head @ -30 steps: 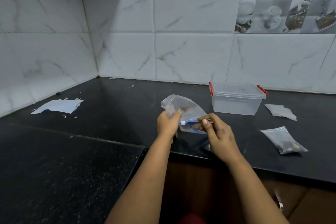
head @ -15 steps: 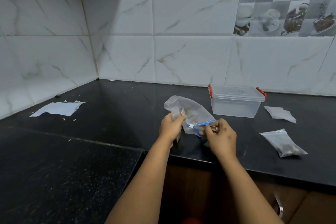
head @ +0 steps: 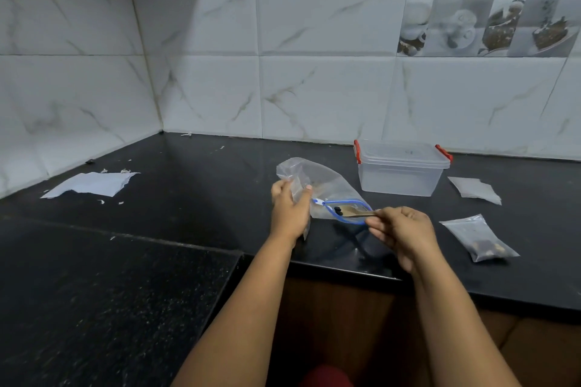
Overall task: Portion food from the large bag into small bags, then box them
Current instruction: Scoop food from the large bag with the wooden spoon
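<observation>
A large clear zip bag [head: 327, 185] with a blue zip rim lies on the black counter [head: 195, 185], its mouth open toward the right. My left hand [head: 290, 209] grips the bag's left side. My right hand [head: 404, 231] pinches the handle of a small spoon [head: 352, 212], whose bowl carries a few dark pieces at the bag's mouth. A small filled bag [head: 478, 239] lies at the right. A flat small bag [head: 474, 190] lies behind it. A clear plastic box [head: 401, 171] with red clips and its lid on stands behind the large bag.
Torn white paper [head: 89, 184] lies at the far left of the counter, with small scraps around it. Tiled walls close off the back and left. The counter's front edge runs under my forearms, with a wooden cabinet front below.
My right hand has drawn the spoon out to the bag's mouth, now showing dark pieces on it. The bag's mouth stands wider open. My left hand still holds the bag.
</observation>
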